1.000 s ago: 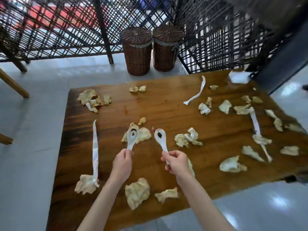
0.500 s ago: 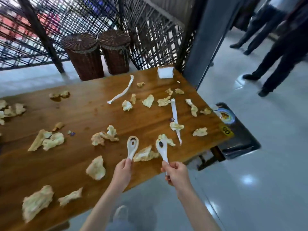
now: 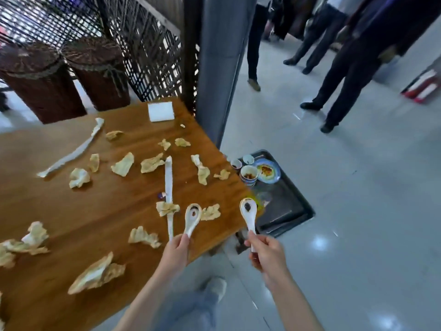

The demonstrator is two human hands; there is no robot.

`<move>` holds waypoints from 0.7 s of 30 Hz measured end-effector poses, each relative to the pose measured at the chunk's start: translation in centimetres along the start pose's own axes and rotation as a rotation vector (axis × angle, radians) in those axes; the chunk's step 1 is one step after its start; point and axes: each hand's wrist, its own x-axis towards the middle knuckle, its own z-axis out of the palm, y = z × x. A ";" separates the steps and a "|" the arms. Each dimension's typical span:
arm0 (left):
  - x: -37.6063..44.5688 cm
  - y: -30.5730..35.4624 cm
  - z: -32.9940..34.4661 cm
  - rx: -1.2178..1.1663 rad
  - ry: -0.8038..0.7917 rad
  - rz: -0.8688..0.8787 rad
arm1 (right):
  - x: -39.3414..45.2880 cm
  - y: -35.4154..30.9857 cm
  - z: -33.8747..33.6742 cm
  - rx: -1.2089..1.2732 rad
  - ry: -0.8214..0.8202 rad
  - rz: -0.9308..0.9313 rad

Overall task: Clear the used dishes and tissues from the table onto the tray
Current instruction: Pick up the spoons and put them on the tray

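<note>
Spoons: we see a white ceramic left spoon pinched by its handle in the left hand, and a matching right spoon gripped by the curled fingers of the right hand; both bowls point away from us and carry dark residue.
Tray: a dark tray sits on the floor just beyond the right hand, holding small cups and a blue plate with food scraps.
Tissues: crumpled, stained tissues and long white paper strips lie scattered over the wooden table, ahead of and beside the left hand.
Beyond: two wicker baskets stand past the table's far edge; the legs of standing people appear far past the right hand.
</note>
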 end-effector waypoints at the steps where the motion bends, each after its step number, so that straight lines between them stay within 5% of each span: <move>1: 0.8 0.9 1.6 -0.007 -0.019 -0.013 | 1.4 -1.1 -1.1 0.005 0.004 0.008; 11: 7.6 11.8 17.3 0.057 -0.075 0.025 | 13.8 -10.5 -10.7 0.065 0.031 0.053; 21: 12.0 13.8 29.6 -0.035 0.041 0.005 | 26.8 -14.2 -18.6 0.028 -0.070 0.174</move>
